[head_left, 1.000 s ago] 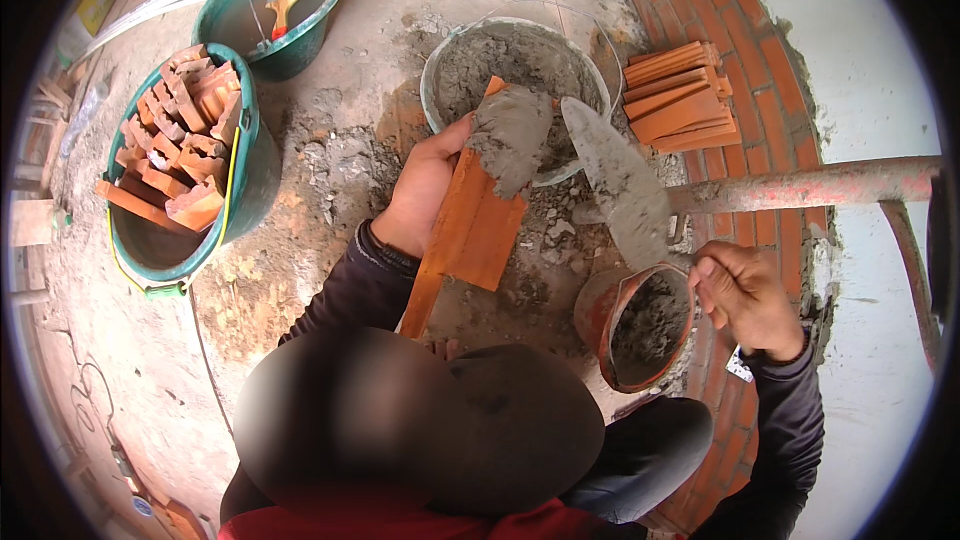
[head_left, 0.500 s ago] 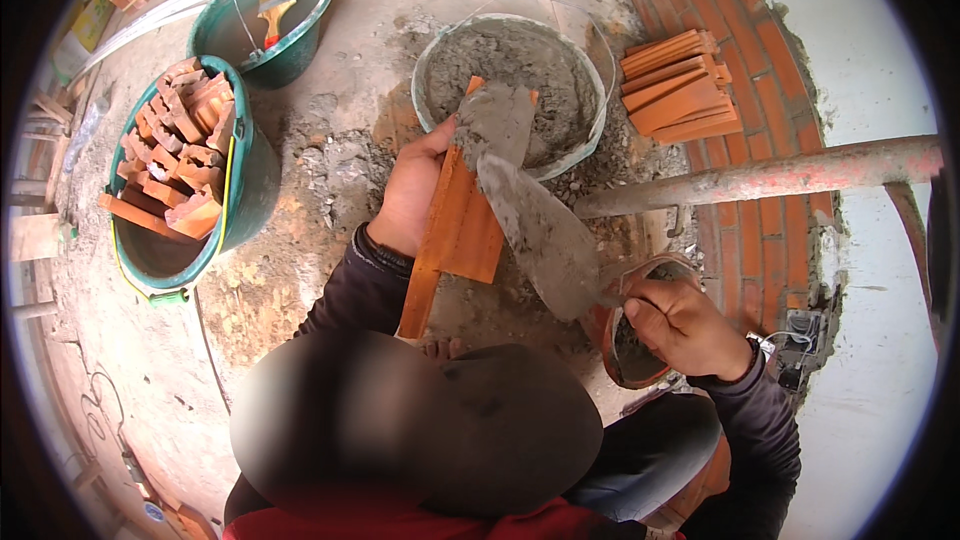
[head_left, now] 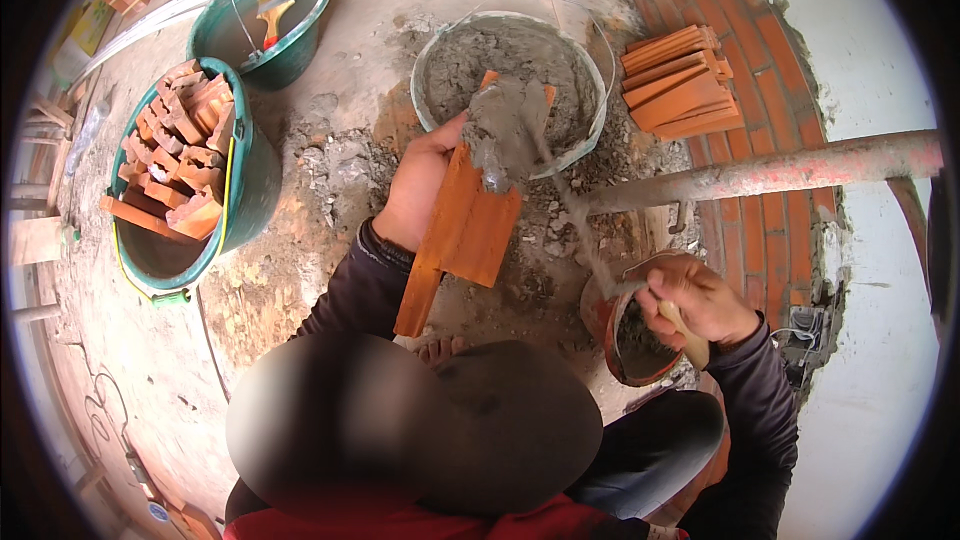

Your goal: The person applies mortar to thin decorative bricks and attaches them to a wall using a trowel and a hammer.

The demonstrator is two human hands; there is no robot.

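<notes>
My left hand (head_left: pixel 412 190) grips orange brick tiles (head_left: pixel 470 225) by their left side, holding them tilted in front of my knees. Grey wet mortar (head_left: pixel 500 140) coats their far end. In my right hand (head_left: pixel 708 300) is a trowel (head_left: pixel 582 225), its pale handle inside my closed fingers. The blade stands nearly edge-on, its tip at the right side of the mortar. Beyond the tiles sits a round bucket of mortar (head_left: pixel 568 52), partly hidden by them. Below my right hand a small reddish pail (head_left: pixel 640 376) holds some grey material.
A green bucket (head_left: pixel 258 185) of broken brick pieces stands at the left. Behind it another green bucket (head_left: pixel 300 52) holds a brush (head_left: pixel 275 10). Stacked brick tiles (head_left: pixel 685 90) lie on the right, by brick paving (head_left: pixel 745 40). A metal pole (head_left: pixel 770 175) juts in from the right.
The trowel blade has turned from flat to nearly edge-on, drawn right off the mortar, which now shows on the tiles. My right wrist has rolled, exposing the handle. My left hand has barely moved.
</notes>
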